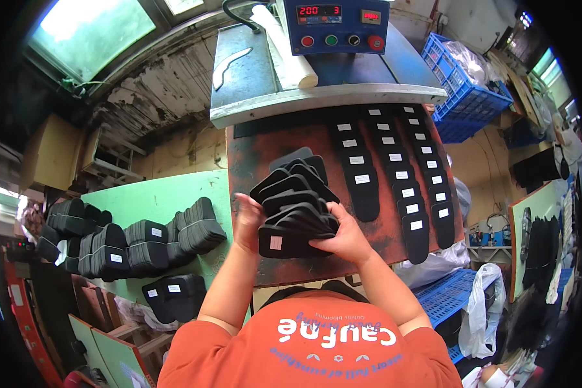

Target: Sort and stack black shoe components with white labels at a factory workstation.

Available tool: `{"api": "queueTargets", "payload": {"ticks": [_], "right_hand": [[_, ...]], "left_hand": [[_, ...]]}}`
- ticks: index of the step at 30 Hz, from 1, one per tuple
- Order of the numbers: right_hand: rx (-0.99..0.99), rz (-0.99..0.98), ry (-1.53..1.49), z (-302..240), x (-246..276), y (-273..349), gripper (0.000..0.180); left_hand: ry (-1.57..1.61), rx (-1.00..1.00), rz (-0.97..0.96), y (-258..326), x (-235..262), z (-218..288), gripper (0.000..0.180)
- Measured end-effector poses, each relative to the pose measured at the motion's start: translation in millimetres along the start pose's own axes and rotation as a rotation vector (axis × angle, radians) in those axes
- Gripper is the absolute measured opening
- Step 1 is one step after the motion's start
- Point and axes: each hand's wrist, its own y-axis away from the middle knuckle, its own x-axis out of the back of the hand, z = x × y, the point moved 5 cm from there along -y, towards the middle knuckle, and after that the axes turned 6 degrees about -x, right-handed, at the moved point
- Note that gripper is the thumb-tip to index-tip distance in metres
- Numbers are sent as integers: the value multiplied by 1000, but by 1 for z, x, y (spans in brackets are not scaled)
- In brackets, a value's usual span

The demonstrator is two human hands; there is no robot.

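A fanned bundle of black insole-shaped pieces (294, 200) is in front of me over the reddish-brown work surface; the lowest piece carries a pale label. My right hand (348, 236) grips the bundle's near right side, thumb across the front and fingers at its edge. Along the left edge is my left hand (246, 223), with its fingers stretched upward against or close beside the pieces; contact is hard to make out. To the right, overlapping rows of black labelled insole-shaped pieces (362, 194) lie flat on the work surface (255, 158).
A blue press-like machine with a control box (333, 29) stands at the far side; its pale front edge (330, 100) overhangs the surface. Tied bundles of black pieces (145, 249) sit on a green table (142, 194) at left. Blue crates (462, 97) stand at right.
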Motion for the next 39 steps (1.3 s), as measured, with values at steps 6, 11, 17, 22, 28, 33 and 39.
{"api": "queueTargets", "payload": {"ticks": [6, 11, 17, 22, 28, 33, 39], "right_hand": [[449, 134, 1357, -20, -21, 3, 86], [259, 245, 1509, -9, 14, 10, 99], [496, 152, 1142, 7, 37, 23, 99], [657, 148, 994, 31, 40, 27, 99], [684, 33, 1036, 35, 25, 14, 97], [549, 255, 1042, 30, 43, 11, 97], [515, 240, 826, 38, 61, 25, 34]], "left_hand": [[-355, -663, -157, -40, -46, 73, 88], [-270, -321, -376, -39, -28, 14, 73], [-175, -293, -358, -22, -43, 0, 68], [-270, -232, -421, -15, -49, -5, 73], [-180, -139, -363, -19, -39, -7, 65], [-42, -125, -375, -16, -45, -5, 63], [-41, -149, -378, -14, -37, -4, 60]]}}
